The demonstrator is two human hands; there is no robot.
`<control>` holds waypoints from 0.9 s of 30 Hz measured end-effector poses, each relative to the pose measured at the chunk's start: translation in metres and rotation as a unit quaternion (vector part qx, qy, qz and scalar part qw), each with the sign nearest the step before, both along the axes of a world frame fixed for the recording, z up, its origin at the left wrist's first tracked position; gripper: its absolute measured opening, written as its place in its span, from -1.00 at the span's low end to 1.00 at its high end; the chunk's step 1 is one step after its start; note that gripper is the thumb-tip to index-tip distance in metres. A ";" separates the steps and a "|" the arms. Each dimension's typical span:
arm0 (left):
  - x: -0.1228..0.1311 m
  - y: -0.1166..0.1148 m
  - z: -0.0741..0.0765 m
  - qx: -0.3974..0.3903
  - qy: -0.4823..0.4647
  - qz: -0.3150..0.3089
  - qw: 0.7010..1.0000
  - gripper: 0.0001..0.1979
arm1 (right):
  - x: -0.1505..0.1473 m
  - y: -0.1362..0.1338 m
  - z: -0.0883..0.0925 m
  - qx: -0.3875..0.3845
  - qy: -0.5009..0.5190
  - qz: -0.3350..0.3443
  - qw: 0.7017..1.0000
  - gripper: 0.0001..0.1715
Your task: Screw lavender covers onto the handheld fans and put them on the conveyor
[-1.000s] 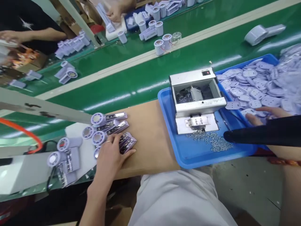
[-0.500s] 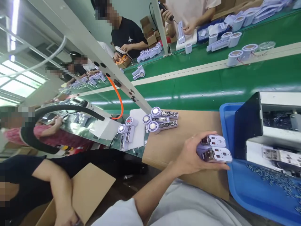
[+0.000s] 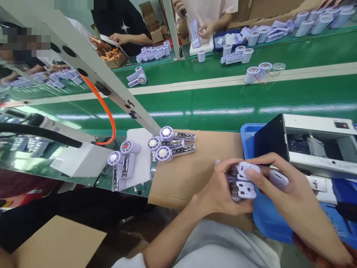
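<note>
Beyond my hands stretches the green bench [image 3: 212,119], with a cardboard sheet [image 3: 212,145] left of them, a blue tray [image 3: 247,136] to their right and a metal machine [image 3: 312,158] in it. My left hand [image 3: 216,193] grips two lilac fan bodies [image 3: 234,191] side by side; my right hand [image 3: 301,197] is curled, thumb on the farther body's end plate [image 3: 243,167], with a loose plate [image 3: 279,179] tucked inside its curl.

This is looking like a factory assembly line: a green bench [image 3: 206,96] is stretching from nine to three o'clock, a person in black [image 3: 134,22] is working at eleven, a person in pale pink [image 3: 208,13] between twelve and one, and similar lilac parts [image 3: 322,24] are crowding its far edge at two.
</note>
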State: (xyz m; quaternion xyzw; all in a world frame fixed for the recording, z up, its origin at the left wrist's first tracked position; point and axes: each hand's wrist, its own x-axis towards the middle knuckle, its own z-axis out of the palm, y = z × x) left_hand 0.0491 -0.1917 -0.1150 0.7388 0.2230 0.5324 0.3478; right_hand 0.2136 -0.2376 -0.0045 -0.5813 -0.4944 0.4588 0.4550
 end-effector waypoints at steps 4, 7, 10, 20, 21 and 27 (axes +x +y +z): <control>0.003 0.001 -0.005 0.039 0.013 0.014 0.999 0.25 | 0.009 0.015 -0.011 -0.065 0.066 0.052 0.994 -0.34; 0.003 0.000 -0.004 0.045 0.015 0.012 0.999 0.21 | 0.015 0.008 -0.013 -0.103 0.124 0.057 0.985 -0.32; 0.002 -0.001 -0.002 0.044 0.014 0.006 0.999 0.18 | 0.012 0.007 -0.003 -0.147 0.133 0.040 0.979 -0.28; 0.001 0.004 -0.004 0.016 0.016 0.010 1.000 -0.13 | -0.004 -0.006 -0.006 0.016 0.165 -0.037 0.985 -0.57; 0.002 0.004 -0.003 0.015 0.019 0.008 1.000 -0.14 | 0.000 -0.013 -0.005 0.017 0.153 -0.043 0.987 -0.62; 0.009 0.005 0.000 0.029 0.054 -0.036 0.997 -0.24 | 0.013 -0.051 0.006 0.061 -0.091 -0.099 0.989 -0.67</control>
